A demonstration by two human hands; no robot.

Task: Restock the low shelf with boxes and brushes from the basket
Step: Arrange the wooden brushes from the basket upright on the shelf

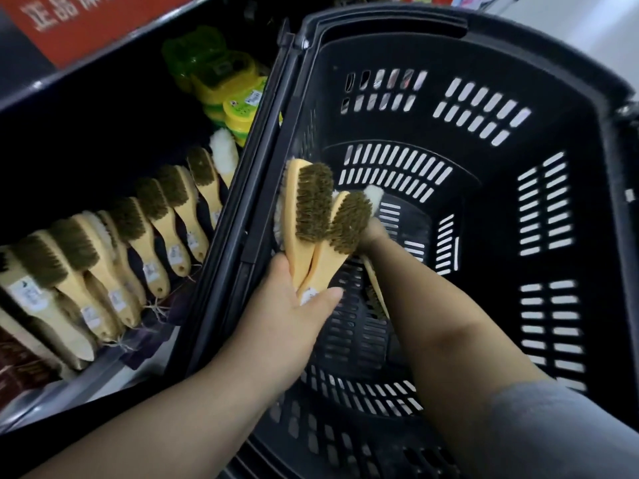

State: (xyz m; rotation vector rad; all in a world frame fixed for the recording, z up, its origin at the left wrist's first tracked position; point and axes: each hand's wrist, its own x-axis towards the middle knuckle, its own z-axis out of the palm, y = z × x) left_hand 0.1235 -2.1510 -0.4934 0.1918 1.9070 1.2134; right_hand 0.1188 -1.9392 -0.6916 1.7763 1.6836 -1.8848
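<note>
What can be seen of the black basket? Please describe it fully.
The basket is black plastic and deep, with rows of slots in its walls and floor and a grip opening in the far rim. A dark bar lies along its left rim. It stands close beside the shelf, on its right. The left hand holds two brushes over its left side. The right hand reaches deep inside, at another brush; its grasp is blurred.

We note basket (pixel 484 36): black moulded plastic, faint sheen. Brushes (pixel 313 216): pale smooth wood, coarse matt bristle, fluffy white fleece backing. Green tubs (pixel 238 105): glossy translucent plastic.
</note>
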